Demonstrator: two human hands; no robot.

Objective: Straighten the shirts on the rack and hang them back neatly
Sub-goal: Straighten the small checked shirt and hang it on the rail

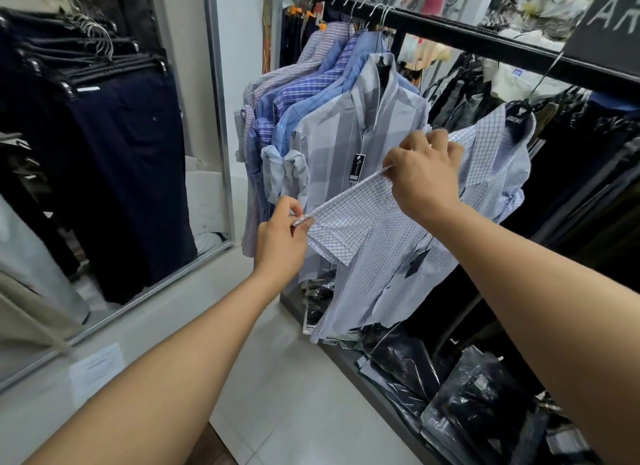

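Two grips | left hand, right hand pinch shirt sleeve hem (rising rightward)

Pale tiled floor down at 6 o'clock, strip of white wall up at 12. A big metal-framed mirror fills 9 to 10 o'clock, with dark trousers on hangers showing in it. There's a paper notice stuck on the pale ledge at 8, and bagged dark clothes piled on a low shelf at 5.
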